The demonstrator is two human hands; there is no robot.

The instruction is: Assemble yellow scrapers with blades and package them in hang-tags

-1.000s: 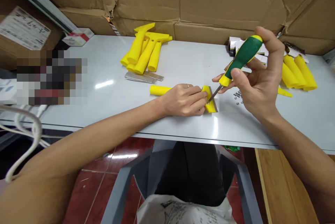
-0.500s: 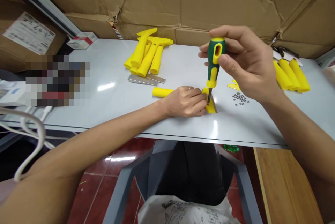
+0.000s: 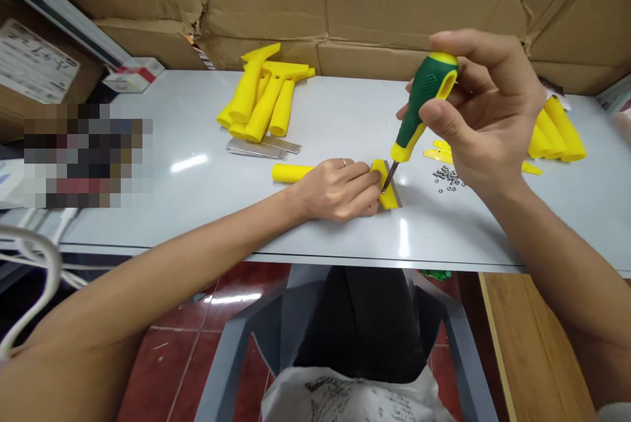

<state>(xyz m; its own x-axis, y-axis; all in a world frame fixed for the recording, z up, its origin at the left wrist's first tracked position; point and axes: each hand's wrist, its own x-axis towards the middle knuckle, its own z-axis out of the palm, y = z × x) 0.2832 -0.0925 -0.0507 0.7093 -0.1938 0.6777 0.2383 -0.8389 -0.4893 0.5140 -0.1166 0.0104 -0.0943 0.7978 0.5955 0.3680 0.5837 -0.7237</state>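
Note:
Near the table's front edge, my left hand is wrapped over a yellow scraper, whose handle points left. The scraper's wide head shows past my fingers with a thin metal blade along its right side. My right hand grips a green and yellow screwdriver by its handle. The screwdriver leans to the right, and its tip meets a screw on the scraper head. To the right lies a loose pile of small screws, with flat yellow pieces just behind it, partly hidden by my right hand.
Several yellow handles are stacked at the back left of the white table, with metal blades in front. More yellow handles lie at the right. A small red and white box and white cables are on the left.
The screwdriver has gone from nearly upright to tilted, its top now further right along with my right hand. The whole view has shifted slightly. My left hand keeps its hold.

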